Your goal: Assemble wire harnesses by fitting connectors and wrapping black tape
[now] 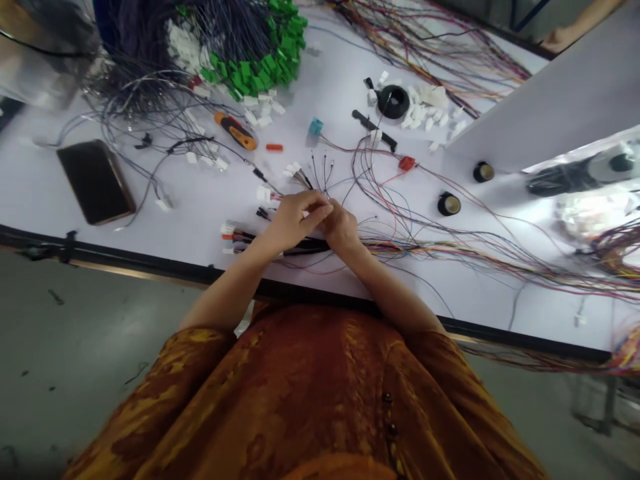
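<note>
Close together over the wire harness (430, 248), my two hands meet near the table's front edge. My left hand (295, 217) is closed, thumb and fingertips pinching at thin wires. Beside it, my right hand (341, 227) is curled round the same wires (326, 172), whose bare terminal ends fan out beyond the fingers. White connectors (295, 171) on short leads lie just past my left hand. Black-sleeved branches with white and orange connectors (229, 232) stretch out under my left wrist. The exact grip points are hidden by my fingers.
Farther off lie an orange-black cutter (235, 131), a teal connector (315, 127), a red connector (407, 163), a black tape roll (393, 102) and loose white housings (425, 107). A phone (96, 181) rests at left. Green connectors (260, 63) are heaped behind. Another person's hand (557, 40) shows top right.
</note>
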`<control>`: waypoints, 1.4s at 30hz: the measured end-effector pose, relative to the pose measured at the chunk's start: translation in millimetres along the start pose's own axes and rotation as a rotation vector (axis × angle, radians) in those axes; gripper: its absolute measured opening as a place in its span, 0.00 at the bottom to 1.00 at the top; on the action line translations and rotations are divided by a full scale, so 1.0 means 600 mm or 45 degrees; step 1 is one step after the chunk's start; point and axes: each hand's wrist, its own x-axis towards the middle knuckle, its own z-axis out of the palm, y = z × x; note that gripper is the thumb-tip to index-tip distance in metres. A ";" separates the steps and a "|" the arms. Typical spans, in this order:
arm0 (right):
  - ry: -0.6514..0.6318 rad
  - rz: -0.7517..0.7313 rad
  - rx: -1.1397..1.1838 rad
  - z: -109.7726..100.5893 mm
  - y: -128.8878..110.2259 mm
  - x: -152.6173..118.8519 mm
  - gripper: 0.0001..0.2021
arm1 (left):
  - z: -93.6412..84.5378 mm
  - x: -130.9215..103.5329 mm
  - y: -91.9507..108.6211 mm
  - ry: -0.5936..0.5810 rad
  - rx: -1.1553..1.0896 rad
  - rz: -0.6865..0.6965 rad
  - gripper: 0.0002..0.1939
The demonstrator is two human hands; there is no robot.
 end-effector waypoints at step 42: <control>0.326 0.041 -0.030 -0.346 0.232 0.167 0.08 | 0.013 0.035 -0.068 -0.271 0.547 -0.134 0.11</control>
